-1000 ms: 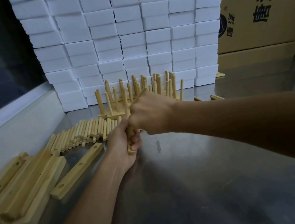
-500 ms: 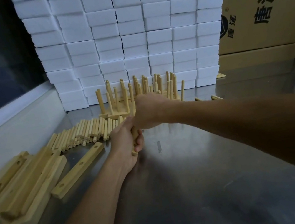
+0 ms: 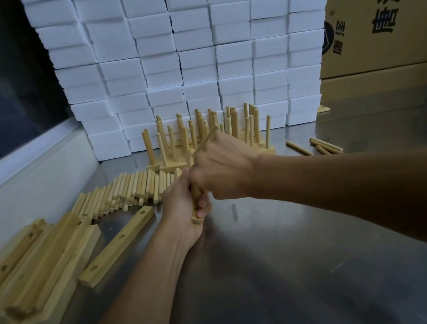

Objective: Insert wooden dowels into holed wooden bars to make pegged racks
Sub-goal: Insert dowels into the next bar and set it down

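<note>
My left hand (image 3: 183,209) grips a holed wooden bar (image 3: 197,212) held nearly upright over the steel table; only its lower end shows below my fingers. My right hand (image 3: 222,171) is curled round a wooden dowel (image 3: 207,139) whose free end sticks up and to the right, its lower end hidden at the bar. A row of loose dowels (image 3: 127,192) lies left of my hands. Empty holed bars (image 3: 26,266) are piled at the left, one bar (image 3: 118,241) lying apart. Finished pegged racks (image 3: 202,138) stand behind my hands.
White foam blocks (image 3: 183,53) are stacked like a wall at the back. Cardboard boxes (image 3: 384,6) stand at the right. A few stray dowels (image 3: 322,145) lie at the back right. A raised ledge (image 3: 11,178) borders the steel table (image 3: 282,277) on the left.
My right hand dipped towards the bar half a second ago, hiding the dowel, then rose again so the dowel's tip shows. My left hand kept its hold on the bar.
</note>
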